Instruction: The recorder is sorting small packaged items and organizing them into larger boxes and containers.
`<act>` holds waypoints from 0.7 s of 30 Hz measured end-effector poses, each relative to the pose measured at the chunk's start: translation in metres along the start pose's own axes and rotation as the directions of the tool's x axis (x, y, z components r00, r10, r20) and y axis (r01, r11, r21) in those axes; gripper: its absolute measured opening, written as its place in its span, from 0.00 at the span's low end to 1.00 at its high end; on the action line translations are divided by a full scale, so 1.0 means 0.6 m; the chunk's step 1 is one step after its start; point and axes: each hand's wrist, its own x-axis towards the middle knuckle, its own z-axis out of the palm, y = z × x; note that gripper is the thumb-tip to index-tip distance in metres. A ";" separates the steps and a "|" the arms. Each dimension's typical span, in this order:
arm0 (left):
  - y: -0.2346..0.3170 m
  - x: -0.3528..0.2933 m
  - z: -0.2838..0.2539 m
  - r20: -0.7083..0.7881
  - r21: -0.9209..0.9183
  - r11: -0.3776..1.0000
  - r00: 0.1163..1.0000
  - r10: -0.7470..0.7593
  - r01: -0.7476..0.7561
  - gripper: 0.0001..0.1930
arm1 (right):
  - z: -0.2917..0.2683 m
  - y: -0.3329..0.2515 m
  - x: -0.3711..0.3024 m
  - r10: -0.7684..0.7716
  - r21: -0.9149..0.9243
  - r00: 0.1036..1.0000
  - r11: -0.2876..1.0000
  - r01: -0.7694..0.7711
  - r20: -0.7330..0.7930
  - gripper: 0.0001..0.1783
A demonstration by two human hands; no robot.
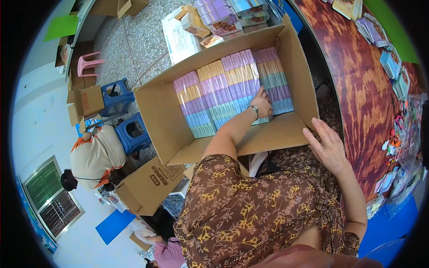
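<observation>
While the left hand (262, 102) presses flat, fingers together, on the pastel packs (232, 91) inside the cardboard box (292, 80), clamped on nothing that shows, the right hand (328, 145) rests open, fingers spread, on the box's near flap (272, 134). Best done, I judge, by pushing the end pack down evenly and seating it flush against its neighbours, with the right hand steadying the flap. Packs lie in tight rows, long axes running from near wall to far wall, and the rows run left to right across the box. The box opens upward, beside the dark red tabletop (353, 76); blue stools (123, 114) stand left, on the floor.
</observation>
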 end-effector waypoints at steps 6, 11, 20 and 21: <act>-0.060 0.029 -0.020 -0.367 0.125 0.982 0.926 -0.085 0.140 0.30 | 0.017 -0.016 0.016 0.011 0.037 0.998 0.999 -0.009 -0.054 0.36; -0.106 0.063 -0.084 0.319 0.191 0.962 0.915 -0.246 0.193 0.33 | 0.022 -0.013 0.015 0.042 0.027 0.998 0.999 -0.040 -0.053 0.33; -0.150 0.081 0.034 -0.316 -0.104 0.517 0.465 -0.827 0.850 0.09 | -0.026 -0.031 0.040 -0.049 0.085 0.993 0.995 0.058 -0.112 0.26; -0.128 0.089 0.045 -0.340 -0.146 0.632 0.562 -0.754 0.761 0.09 | -0.012 -0.019 0.025 -0.023 0.115 0.994 0.993 0.035 -0.102 0.27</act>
